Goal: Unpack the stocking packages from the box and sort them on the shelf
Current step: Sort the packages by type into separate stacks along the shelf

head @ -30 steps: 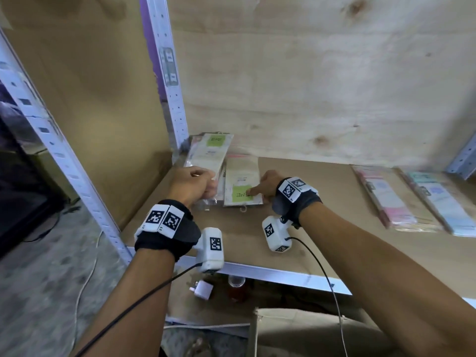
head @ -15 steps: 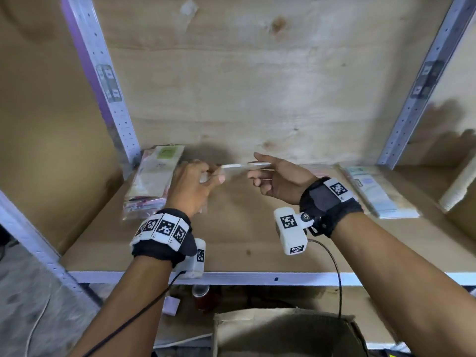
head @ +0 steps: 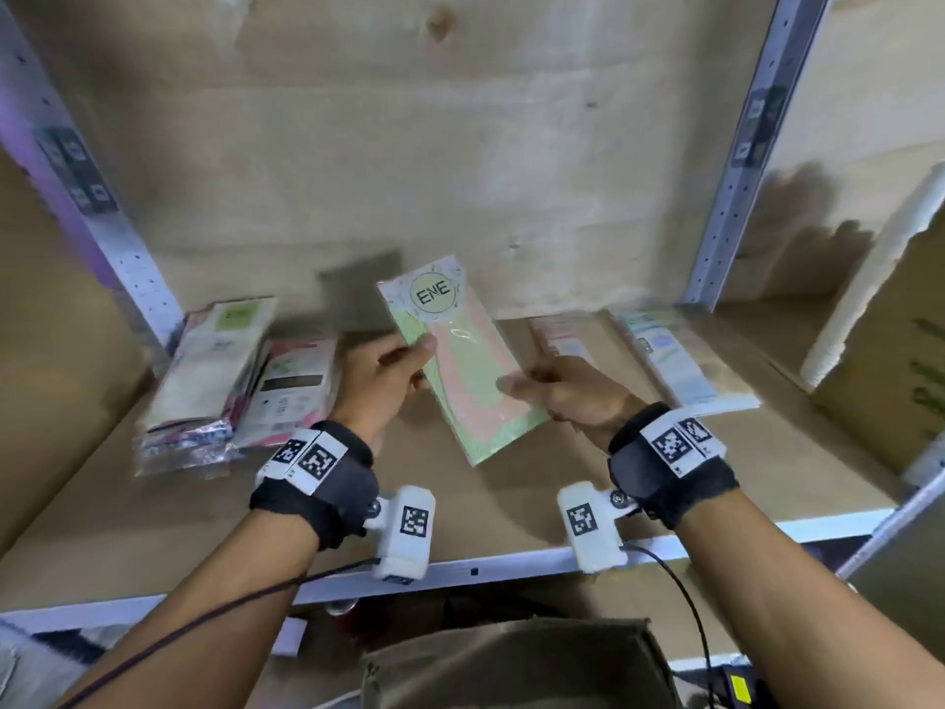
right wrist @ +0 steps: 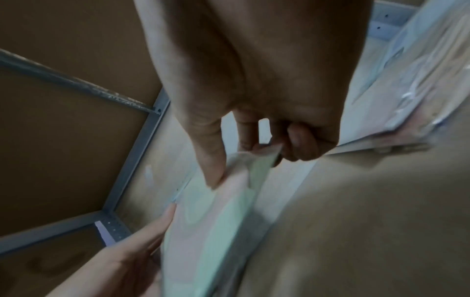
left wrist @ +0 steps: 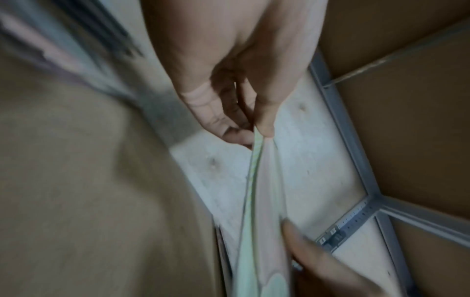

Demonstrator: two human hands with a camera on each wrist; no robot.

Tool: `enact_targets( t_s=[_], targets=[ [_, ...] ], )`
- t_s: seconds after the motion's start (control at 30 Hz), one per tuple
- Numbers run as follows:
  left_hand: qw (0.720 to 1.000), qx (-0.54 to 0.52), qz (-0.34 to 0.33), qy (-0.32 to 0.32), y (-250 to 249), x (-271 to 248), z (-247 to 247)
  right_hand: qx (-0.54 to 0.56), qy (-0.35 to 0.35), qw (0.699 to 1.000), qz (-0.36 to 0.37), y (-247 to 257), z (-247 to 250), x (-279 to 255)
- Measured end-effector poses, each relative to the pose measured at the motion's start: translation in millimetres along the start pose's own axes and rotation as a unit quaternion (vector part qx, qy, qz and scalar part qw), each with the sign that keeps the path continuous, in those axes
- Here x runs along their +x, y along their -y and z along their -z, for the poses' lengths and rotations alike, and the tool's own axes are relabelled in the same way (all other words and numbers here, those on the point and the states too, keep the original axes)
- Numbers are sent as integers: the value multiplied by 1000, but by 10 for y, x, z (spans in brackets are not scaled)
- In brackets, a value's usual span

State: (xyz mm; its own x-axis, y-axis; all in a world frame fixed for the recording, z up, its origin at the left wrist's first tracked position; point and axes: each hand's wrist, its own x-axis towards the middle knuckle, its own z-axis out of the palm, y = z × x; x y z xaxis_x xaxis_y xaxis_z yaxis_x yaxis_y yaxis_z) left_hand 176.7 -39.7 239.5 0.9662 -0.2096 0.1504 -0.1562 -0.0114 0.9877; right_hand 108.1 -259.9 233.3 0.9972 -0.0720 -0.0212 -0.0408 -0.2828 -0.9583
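Observation:
A flat green-and-pink stocking package [head: 463, 365] with a round "ENE" label is held above the shelf board [head: 491, 504], its face tilted toward me. My left hand [head: 388, 371] pinches its left edge between thumb and fingers, also seen in the left wrist view [left wrist: 254, 134]. My right hand [head: 557, 391] pinches the right edge, with the thumb on the face [right wrist: 216, 176]. A pile of packages [head: 215, 371] lies at the shelf's left end. Two more stacks [head: 685, 360] lie at the right, behind my right hand. The open cardboard box [head: 516, 662] sits below the shelf's front edge.
Grey perforated uprights [head: 736, 161] frame the bay, with plywood behind. A brown carton [head: 890, 360] stands in the neighbouring bay to the right. Small items lie on the floor under the shelf.
Both hands took one package from the left pile, lifted it edge-on to the middle, and have now turned it so its printed face shows. My head view shifted right.

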Motion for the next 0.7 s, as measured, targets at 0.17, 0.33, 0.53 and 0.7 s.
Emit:
enact_targets(
  t_s=[0.17, 0.33, 0.53, 0.7],
  targets=[
    [994, -54, 89, 19, 119, 33, -62, 24, 93, 995, 19, -179, 116, -32],
    [991, -96, 86, -41, 108, 163, 47, 60, 135, 989, 2, -259, 322, -99],
    [990, -28, 132, -45, 274, 193, 115, 43, 131, 990, -9, -358, 374, -178],
    [985, -77, 152, -24, 248, 173, 57, 48, 140, 989, -20, -370, 417, -257]
  ],
)
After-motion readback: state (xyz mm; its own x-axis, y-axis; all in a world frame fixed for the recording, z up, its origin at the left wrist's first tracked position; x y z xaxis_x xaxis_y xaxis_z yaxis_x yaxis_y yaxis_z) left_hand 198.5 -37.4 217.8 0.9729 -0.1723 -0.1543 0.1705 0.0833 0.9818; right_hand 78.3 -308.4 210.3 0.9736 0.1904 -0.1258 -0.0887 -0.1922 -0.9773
